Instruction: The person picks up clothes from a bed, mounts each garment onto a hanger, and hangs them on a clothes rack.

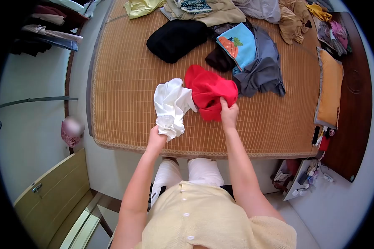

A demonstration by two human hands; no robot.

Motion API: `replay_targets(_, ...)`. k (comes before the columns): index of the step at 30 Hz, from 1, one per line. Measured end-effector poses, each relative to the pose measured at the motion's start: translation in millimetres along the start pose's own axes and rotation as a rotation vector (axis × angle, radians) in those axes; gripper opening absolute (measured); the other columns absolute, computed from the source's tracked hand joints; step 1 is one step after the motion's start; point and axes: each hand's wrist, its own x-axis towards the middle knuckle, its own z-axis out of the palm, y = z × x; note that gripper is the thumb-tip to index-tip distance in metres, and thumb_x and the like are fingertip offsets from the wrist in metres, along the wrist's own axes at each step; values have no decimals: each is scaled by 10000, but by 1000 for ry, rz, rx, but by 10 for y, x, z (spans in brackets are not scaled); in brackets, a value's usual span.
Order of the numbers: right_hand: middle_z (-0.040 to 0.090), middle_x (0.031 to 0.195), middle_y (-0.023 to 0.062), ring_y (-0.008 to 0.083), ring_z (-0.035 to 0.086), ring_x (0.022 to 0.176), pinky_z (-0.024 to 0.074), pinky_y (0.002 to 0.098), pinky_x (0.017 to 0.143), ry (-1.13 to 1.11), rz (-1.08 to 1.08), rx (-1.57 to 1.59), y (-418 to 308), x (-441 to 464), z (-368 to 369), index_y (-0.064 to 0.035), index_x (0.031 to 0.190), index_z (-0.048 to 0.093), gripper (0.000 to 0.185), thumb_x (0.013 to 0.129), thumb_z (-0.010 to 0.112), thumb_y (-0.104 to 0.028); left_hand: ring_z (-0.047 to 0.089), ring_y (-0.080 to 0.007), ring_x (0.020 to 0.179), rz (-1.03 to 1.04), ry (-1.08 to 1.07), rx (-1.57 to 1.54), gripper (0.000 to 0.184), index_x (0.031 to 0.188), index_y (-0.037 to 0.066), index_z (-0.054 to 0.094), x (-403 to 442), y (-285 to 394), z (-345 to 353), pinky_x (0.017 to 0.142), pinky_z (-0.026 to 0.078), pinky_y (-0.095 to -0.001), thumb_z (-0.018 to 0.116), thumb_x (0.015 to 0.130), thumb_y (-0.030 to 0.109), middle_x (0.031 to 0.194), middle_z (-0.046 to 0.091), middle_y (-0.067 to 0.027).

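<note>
My left hand is closed on the lower end of a crumpled white garment, and some of its fingers are hidden in the cloth. A bunched red garment lies just to the right. My right hand pinches its right edge between thumb and fingers. The white and red cloths touch or overlap a little where they meet. Both are over the near part of the bed's woven bamboo mat. I cannot make out what kind of garment either one is.
Behind the red cloth lie a black folded garment, a blue cloth with a carrot print and a grey garment. More clothes pile along the far edge. An orange pillow and a phone sit at the right.
</note>
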Motion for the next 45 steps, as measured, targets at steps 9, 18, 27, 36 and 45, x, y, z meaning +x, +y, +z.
replay_targets(9,678,868,16,81,595,748,475,253,641,-195,-444,-196,-1909,-938,68,7,1058,660,220,923,627,-163,399,-331,1324,345,-293,95,853,1522,83,117,106,90,66,1071,357,-423,631,901,361,1478,337,-130)
replay_targets(18,660,862,90,270,653,723,524,350,595,-1136,-770,-163,-2472,-2251,1102,-63,999,624,223,797,691,-129,390,-288,1353,35,-656,-1270,615,1447,70,342,-730,872,-1076,1126,321,-473,441,986,464,1477,389,-147)
replay_targets(27,565,763,42,203,618,706,511,332,597,-1191,-1233,-902,-2062,-2761,1368,-87,861,576,143,741,631,-142,452,-302,1292,549,109,-1270,508,1383,48,443,-1099,626,-2483,1110,342,-442,401,1019,400,1419,469,-118)
replay_targets(36,594,778,29,199,639,756,527,332,631,-1392,-1419,-775,-2073,-2995,1396,-75,1004,619,248,766,594,-139,441,-262,1305,781,594,-1220,560,1412,48,399,-2492,-197,-3095,1092,353,-424,376,1022,449,1439,444,-99)
replay_targets(45,668,925,195,373,650,861,515,417,749,-1156,-1178,-469,-2446,-2385,2312,-28,1009,652,254,764,625,-88,614,-175,1033,335,1192,-384,593,1286,17,528,-4064,-524,-2699,848,502,-321,418,991,520,1168,623,-98)
